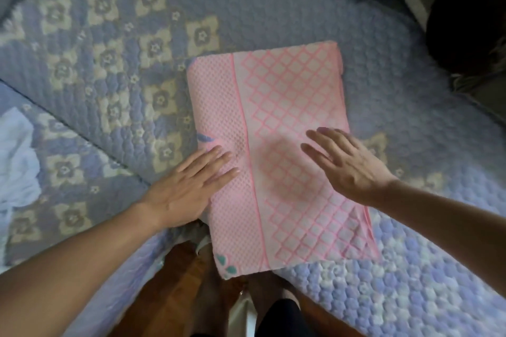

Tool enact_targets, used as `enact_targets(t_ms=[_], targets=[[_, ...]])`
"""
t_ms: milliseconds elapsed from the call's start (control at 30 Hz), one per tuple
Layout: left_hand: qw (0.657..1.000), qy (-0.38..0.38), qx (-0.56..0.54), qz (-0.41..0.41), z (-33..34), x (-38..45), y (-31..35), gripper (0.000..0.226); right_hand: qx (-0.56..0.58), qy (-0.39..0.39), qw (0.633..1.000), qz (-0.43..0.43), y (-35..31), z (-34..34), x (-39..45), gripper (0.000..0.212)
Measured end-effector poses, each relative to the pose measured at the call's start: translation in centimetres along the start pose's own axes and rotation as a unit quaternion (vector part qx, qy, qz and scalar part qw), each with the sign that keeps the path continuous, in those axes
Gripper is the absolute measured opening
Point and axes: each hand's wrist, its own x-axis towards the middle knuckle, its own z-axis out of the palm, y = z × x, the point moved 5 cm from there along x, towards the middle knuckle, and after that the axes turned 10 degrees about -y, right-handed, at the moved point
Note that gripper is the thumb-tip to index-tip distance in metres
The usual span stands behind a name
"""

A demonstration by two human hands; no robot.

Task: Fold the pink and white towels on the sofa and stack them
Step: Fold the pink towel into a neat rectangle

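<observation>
A pink towel point(276, 107) with a diamond grid and a waffle band lies folded into a long rectangle on the sofa seat point(273, 3). Its near end hangs slightly over the seat's front edge. My left hand point(189, 186) lies flat with straight fingers on the towel's left edge. Over the towel's right half my right hand point(347, 164) has its fingers spread and straight; whether it touches the cloth I cannot tell. A crumpled white towel point(16, 161) lies at the far left of the seat.
The sofa wears a quilted lavender cover with cream flower patches point(109, 44). A dark object point(471, 22) sits at the upper right. Wooden floor point(175, 282) and my legs show below the seat's front edge.
</observation>
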Motion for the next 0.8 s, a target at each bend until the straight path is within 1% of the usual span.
enact_targets(t_ms=[33,67,133,167,200,267,333,367,400,500,600,667,733,767,800], targets=[[0.999,-0.02,0.015,0.021,0.6,-1.0,0.0,0.079,0.0,-0.018,0.998,-0.055,-0.7,1.0,-1.0,0.059],[0.998,-0.051,0.025,0.033,1.4,-1.7,0.0,0.084,0.004,-0.047,0.995,-0.09,-0.8,2.2,-2.1,0.058],[0.99,-0.129,0.044,0.024,3.2,-1.9,-0.2,0.088,0.007,-0.097,0.989,-0.107,0.1,4.0,-4.1,0.058],[0.988,-0.148,0.05,0.009,3.8,-1.7,-0.2,0.091,0.005,-0.108,0.989,-0.101,0.7,4.5,-4.6,0.057],[0.987,-0.151,0.047,-0.008,4.1,-1.3,-0.1,0.096,0.006,-0.111,0.989,-0.094,1.1,4.5,-4.8,0.055],[0.99,-0.135,0.019,-0.03,4.2,-0.7,0.6,0.11,0.013,-0.113,0.989,-0.094,1.6,4.4,-4.7,0.05],[0.991,-0.125,0.005,-0.049,4.8,-0.6,1.2,0.117,0.021,-0.136,0.986,-0.095,2.3,4.4,-4.7,0.052],[0.991,-0.12,0.002,-0.058,5.0,-0.6,1.4,0.116,0.028,-0.15,0.983,-0.1,2.5,4.3,-4.5,0.057],[0.992,-0.108,-0.004,-0.059,5.1,-0.5,1.5,0.11,0.036,-0.161,0.98,-0.108,2.8,4.1,-4.3,0.063],[0.994,-0.085,-0.037,-0.051,5.0,-0.1,1.8,0.086,0.04,-0.16,0.976,-0.14,3.4,3.5,-3.9,0.073],[0.995,-0.06,-0.069,-0.039,4.4,0.1,2.1,0.076,0.059,-0.162,0.979,-0.11,3.4,4.1,-4.0,0.078],[0.992,-0.037,-0.112,-0.033,3.7,0.1,1.9,0.074,0.087,-0.143,0.982,-0.087,3.1,4.2,-3.9,0.072],[0.981,0.003,-0.193,-0.021,3.3,0.0,1.1,0.064,0.104,-0.118,0.985,-0.065,3.0,3.8,-3.9,0.059],[0.967,0.042,-0.252,-0.024,2.2,0.1,0.7,0.057,0.152,-0.107,0.982,-0.037,3.2,3.7,-4.0,0.057],[0.938,0.058,-0.336,-0.054,2.1,-0.2,-0.2,0.05,0.228,-0.11,0.967,0.018,3.8,3.3,-3.9,0.06]])
